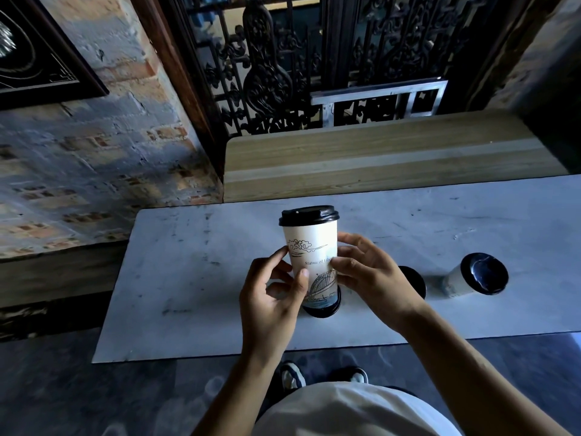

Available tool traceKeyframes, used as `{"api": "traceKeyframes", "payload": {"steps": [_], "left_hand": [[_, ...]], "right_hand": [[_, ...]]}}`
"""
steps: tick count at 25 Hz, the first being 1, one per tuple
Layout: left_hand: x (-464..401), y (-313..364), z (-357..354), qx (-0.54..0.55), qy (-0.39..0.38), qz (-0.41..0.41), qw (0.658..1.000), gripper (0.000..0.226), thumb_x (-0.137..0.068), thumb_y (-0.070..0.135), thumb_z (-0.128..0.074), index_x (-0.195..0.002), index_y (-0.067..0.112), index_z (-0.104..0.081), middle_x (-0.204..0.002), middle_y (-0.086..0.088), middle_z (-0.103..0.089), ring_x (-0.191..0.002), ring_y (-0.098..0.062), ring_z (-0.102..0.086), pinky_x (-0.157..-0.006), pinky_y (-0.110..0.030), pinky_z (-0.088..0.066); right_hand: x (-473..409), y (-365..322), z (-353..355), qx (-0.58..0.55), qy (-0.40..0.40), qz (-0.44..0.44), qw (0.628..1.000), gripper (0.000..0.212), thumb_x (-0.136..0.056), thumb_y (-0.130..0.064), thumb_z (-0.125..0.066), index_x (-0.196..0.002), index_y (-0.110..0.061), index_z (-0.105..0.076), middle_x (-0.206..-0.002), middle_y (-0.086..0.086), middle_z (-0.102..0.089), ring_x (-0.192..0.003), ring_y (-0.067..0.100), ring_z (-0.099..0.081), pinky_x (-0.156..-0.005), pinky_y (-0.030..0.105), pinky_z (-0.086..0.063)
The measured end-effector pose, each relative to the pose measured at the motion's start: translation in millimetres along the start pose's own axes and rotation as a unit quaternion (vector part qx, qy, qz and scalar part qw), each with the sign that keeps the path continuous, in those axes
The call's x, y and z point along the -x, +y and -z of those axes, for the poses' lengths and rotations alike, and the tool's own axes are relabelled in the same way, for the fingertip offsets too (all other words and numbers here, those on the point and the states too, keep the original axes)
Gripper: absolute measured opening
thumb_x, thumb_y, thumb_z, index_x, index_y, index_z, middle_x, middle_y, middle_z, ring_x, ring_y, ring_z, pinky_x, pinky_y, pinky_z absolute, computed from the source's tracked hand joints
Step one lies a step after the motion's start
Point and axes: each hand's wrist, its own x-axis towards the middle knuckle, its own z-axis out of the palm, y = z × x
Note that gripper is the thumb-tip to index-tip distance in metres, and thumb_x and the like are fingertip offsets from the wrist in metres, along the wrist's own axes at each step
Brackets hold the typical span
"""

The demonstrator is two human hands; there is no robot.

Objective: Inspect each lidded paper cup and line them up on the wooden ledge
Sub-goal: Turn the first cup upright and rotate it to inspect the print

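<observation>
Pale marble counter (pixel 195 278) across the middle, scuffed with dark marks. Beyond its far edge, bare wooden ledge (pixel 377 158), backed by black ornate ironwork (pixel 267 73). Brick wall (pixel 78 146) to the left.

Near the counter's centre, held upright above it, tall white paper cup (pixel 309 250) with black lid (pixel 308 214), line drawings of clouds and a bridge on its side. Gripped low on both sides: left hand (pixel 272 294) with thumb and fingertips on its left wall, right hand (pixel 371 275) with thumb across the printed text.

Directly beneath, black lid of a second cup (pixel 323 309), mostly hidden. Behind the right hand, edge of another black lid (pixel 415 281). Further right, well apart, smaller lidded cup (pixel 474 275) standing on the counter.
</observation>
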Motion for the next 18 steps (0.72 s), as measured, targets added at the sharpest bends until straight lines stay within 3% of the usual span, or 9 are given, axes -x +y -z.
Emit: {"api": "traceKeyframes", "payload": {"steps": [5, 8, 10, 12, 18], "left_hand": [[-0.5, 1.8, 0.5, -0.014, 0.015, -0.003, 1.000, 0.034, -0.087, 0.028, -0.075, -0.119, 0.020, -0.068, -0.100, -0.006, -0.072, -0.082, -0.012, -0.071, -0.070, -0.023, -0.059], [-3.0, 2.2, 1.0, -0.032, 0.015, -0.038, 0.999, 0.022, -0.091, 0.016, -0.069, -0.112, 0.013, -0.071, -0.104, -0.011, -0.068, -0.089, -0.020, -0.071, -0.071, -0.040, -0.063], [-4.1, 0.2, 1.0, -0.037, 0.011, -0.044, 0.998, 0.019, -0.091, 0.012, -0.067, -0.109, 0.010, -0.073, -0.105, -0.010, -0.067, -0.090, -0.021, -0.071, -0.070, -0.048, -0.063], [-4.5, -0.5, 0.1, -0.036, 0.019, -0.034, 0.999, 0.018, -0.091, 0.013, -0.066, -0.108, 0.012, -0.073, -0.105, -0.008, -0.068, -0.091, -0.017, -0.070, -0.071, -0.046, -0.063], [-4.2, -1.7, -2.4, 0.022, 0.024, 0.035, 0.999, 0.034, -0.086, 0.043, -0.070, -0.115, 0.025, -0.071, -0.107, 0.008, -0.078, -0.098, -0.011, -0.075, -0.077, -0.026, -0.062]], "right_hand": [[-0.5, -5.0, -2.6, 0.032, 0.013, 0.000, 0.999, 0.057, -0.073, -0.026, -0.083, -0.128, -0.023, -0.065, -0.118, 0.018, -0.075, -0.106, 0.027, -0.075, -0.087, 0.033, -0.059], [-1.1, -8.2, -3.7, 0.082, 0.016, -0.002, 0.996, 0.066, -0.080, -0.021, -0.084, -0.141, -0.021, -0.059, -0.123, 0.018, -0.073, -0.114, 0.029, -0.074, -0.091, 0.035, -0.060], [-0.5, -10.5, -5.3, 0.108, -0.019, 0.014, 0.994, 0.054, -0.088, -0.017, -0.081, -0.140, -0.016, -0.063, -0.121, 0.017, -0.076, -0.111, 0.026, -0.076, -0.086, 0.029, -0.061], [0.7, -12.3, -6.9, 0.118, -0.031, 0.027, 0.992, 0.041, -0.091, -0.017, -0.078, -0.131, -0.015, -0.070, -0.119, 0.019, -0.076, -0.106, 0.024, -0.078, -0.082, 0.026, -0.061], [-2.1, -11.0, -4.3, 0.032, 0.013, -0.002, 0.999, 0.040, -0.090, -0.022, -0.069, -0.130, -0.025, -0.069, -0.111, 0.023, -0.072, -0.100, 0.023, -0.073, -0.079, 0.030, -0.059]]}}
